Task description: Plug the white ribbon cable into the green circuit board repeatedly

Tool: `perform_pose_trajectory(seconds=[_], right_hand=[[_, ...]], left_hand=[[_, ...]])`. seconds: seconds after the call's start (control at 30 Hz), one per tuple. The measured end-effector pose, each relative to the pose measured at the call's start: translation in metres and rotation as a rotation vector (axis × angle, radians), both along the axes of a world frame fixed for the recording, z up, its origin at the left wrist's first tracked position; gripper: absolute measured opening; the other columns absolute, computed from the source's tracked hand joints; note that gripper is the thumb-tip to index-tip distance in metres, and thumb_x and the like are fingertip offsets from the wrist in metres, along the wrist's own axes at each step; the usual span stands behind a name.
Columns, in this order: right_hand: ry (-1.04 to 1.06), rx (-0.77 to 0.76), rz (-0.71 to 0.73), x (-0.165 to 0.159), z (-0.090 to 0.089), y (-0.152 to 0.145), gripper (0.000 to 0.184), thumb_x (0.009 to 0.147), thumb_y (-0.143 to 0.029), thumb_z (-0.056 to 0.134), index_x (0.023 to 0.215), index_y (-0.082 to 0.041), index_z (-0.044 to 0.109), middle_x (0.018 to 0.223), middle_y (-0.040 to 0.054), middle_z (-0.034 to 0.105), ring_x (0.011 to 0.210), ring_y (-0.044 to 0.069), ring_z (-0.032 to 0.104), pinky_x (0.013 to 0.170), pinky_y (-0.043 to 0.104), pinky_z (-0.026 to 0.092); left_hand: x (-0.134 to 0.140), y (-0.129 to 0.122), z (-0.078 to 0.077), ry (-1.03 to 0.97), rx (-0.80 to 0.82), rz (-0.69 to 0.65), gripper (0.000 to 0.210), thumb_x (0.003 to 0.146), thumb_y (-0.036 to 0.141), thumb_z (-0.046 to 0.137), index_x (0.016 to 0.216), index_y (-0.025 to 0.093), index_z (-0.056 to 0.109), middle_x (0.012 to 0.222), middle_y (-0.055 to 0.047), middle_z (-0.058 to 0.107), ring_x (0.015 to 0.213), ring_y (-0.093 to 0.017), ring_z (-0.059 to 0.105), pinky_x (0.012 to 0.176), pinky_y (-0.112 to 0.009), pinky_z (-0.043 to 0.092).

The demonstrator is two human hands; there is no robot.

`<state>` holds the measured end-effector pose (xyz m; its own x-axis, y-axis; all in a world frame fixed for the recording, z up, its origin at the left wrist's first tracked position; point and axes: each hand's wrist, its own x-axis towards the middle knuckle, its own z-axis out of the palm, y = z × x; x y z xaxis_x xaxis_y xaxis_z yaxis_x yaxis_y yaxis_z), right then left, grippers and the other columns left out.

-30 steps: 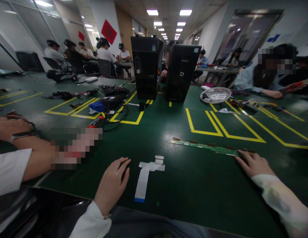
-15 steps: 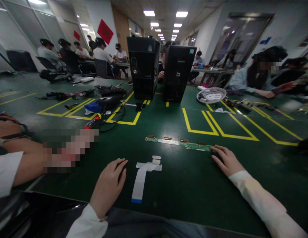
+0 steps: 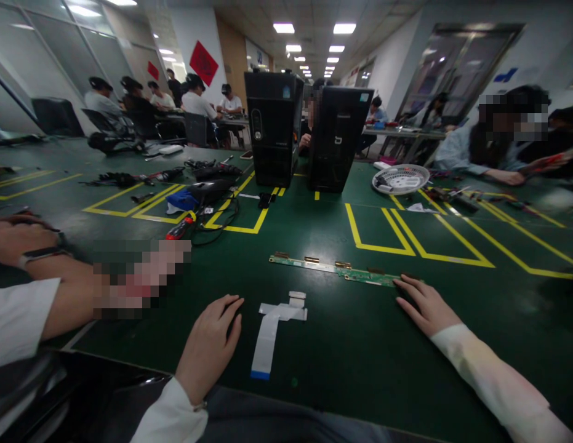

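Note:
My left hand (image 3: 212, 344) rests open on the green table, just left of a white flat ribbon cable (image 3: 266, 344) with a blue end. The cable lies crossed over itself or over another white strip, and a small white connector (image 3: 297, 299) sits at its top. My right hand (image 3: 427, 303) is open, fingers stretched out, with its fingertips at the right end of a long narrow green circuit board (image 3: 372, 278). That board lies flat and slants slightly, with copper-coloured tabs along its far edge; the fingers cover its right end.
Two black computer towers (image 3: 272, 129) stand at the back. A red-handled tool (image 3: 180, 228), cables and a blue-black object lie left. A white basket (image 3: 400, 179) is back right. Another person's arm (image 3: 69, 289) reaches in from the left. Yellow tape (image 3: 383, 249) marks the table.
The whole view has shifted slightly, so most things appear a little further right. Both hands keep nearly the same pose; the board and ribbon cable stay where they lie.

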<state>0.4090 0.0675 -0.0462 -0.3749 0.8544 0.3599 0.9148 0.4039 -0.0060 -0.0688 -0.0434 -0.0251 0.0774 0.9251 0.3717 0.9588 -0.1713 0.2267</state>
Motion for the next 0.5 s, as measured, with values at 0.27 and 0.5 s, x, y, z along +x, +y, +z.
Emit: perform_pose_trajectory(seconds=[0.27,0.5], right_hand=[[-0.025,0.002,0.066,-0.029,0.004,-0.003,0.052,0.092,-0.051,0.032,0.125,-0.018,0.055,0.125,0.0148,0.055,0.113,0.028,0.054,0.092,0.047,0.048],[-0.025,0.022,0.132,-0.05,0.007,-0.006,0.053,0.092,-0.051,0.033,0.125,-0.015,0.055,0.123,0.0169,0.055,0.113,0.029,0.052,0.094,0.047,0.046]], left_hand=[[0.002,-0.001,0.003,-0.023,0.007,-0.001,0.034,0.091,0.029,0.042,0.12,0.019,0.058,0.12,-0.011,0.06,0.114,-0.026,0.055,0.096,-0.046,0.047],[0.002,-0.001,0.002,-0.022,-0.012,0.0,0.035,0.092,0.028,0.042,0.12,0.016,0.058,0.121,-0.012,0.059,0.115,-0.025,0.054,0.099,-0.045,0.044]])
